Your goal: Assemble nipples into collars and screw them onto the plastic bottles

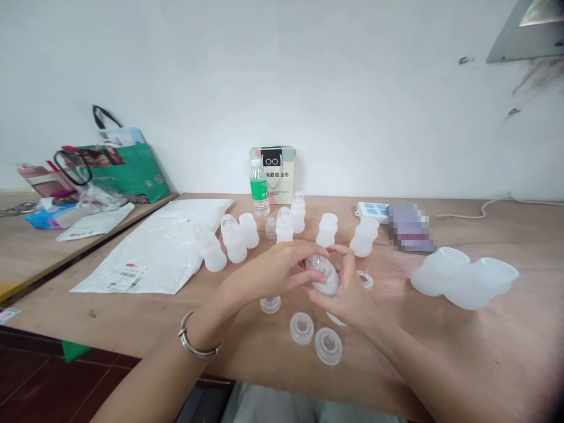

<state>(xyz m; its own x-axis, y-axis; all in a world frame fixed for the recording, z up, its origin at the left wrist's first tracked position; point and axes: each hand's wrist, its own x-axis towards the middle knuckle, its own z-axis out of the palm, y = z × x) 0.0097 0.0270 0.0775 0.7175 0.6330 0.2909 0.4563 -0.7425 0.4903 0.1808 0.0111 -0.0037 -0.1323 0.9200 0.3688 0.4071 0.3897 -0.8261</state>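
Note:
A whitish baby bottle (325, 277) with a clear domed top lies tilted between my two hands over the middle of the table. The fingers of my left hand (288, 264) close on its clear top. My right hand (350, 291) wraps round the other side, hiding much of the body. Near my wrists lie two clear plastic rings (302, 328) with raised middles. Another clear ring (270, 304) shows below my left forearm, and a thin one (365, 281) rests just beyond my right hand. Behind my hands stands a capped baby bottle (284, 226).
Several more capped bottles (233, 241) stand to the left, beside a white plastic mailer (154, 247). Open bottles (365, 237) stand behind, and others (471, 282) lie at the right. A water bottle (259, 191), a paper bag (282, 176) and a power strip (372, 212) line the back.

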